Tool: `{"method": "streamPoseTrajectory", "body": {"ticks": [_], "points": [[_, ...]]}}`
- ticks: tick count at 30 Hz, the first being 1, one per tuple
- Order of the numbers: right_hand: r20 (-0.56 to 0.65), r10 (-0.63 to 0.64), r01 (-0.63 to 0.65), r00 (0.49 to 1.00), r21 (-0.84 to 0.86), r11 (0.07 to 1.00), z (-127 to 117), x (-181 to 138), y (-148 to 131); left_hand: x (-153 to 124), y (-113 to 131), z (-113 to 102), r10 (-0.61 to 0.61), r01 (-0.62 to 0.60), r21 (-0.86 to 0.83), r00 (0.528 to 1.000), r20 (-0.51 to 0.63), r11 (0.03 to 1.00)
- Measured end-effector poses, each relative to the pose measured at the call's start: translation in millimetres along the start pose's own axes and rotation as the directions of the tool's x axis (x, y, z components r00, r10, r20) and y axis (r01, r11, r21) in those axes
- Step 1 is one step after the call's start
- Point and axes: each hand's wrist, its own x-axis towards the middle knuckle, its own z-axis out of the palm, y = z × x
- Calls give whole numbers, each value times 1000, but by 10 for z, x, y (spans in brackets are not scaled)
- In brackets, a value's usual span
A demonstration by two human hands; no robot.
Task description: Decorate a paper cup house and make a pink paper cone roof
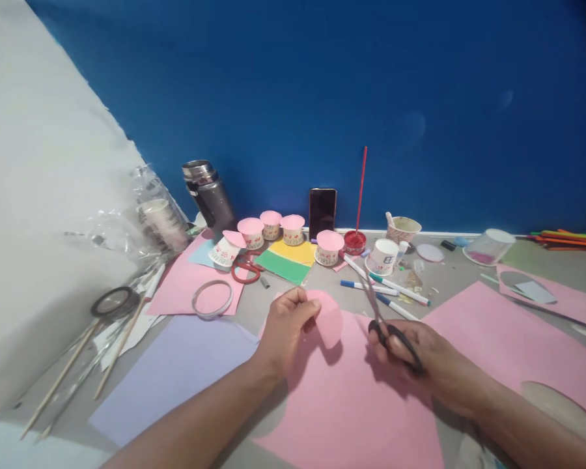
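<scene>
Between the thumb and fingers of my left hand [288,326] is a round pink paper disc [328,319], raised over a large pink sheet [356,410]. My right hand [415,352] grips black-handled scissors [378,312], their blades pointing up and away, apart from the disc. Beyond the hands, several small printed paper cups wear pink paper tops, one cup [329,255] standing near the disc. A white cup [381,258] without a pink top stands upside down behind the scissors. Several markers [368,287] lie just past the blades.
A lilac sheet [176,378], a tape roll [212,299] and red-handled scissors [247,268] lie left. At the back stand a steel flask [209,195], a phone [322,212] and a red stick [361,189] in a red lid. Another pink sheet [512,332] spreads right. A blue wall [322,98] rises behind.
</scene>
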Motion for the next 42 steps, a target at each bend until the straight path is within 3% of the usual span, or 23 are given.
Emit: {"method": "streamPoseTrajectory", "body": {"ticks": [4, 9, 19, 42], "points": [[86, 24, -14, 996, -120, 993, 181, -36, -71, -45, -69, 24, -30, 33, -54, 998, 54, 998], [96, 83, -69, 992, -142, 987, 300, -66, -79, -83, -79, 54, -67, 76, -99, 993, 96, 992], [139, 64, -35, 988, -203, 979, 204, -76, 46, -108, -34, 82, -102, 118, -146, 989, 109, 982], [106, 122, -99, 987, -194, 976, 218, -72, 15, -98, 11, 55, -122, 137, -121, 984, 127, 983]]}}
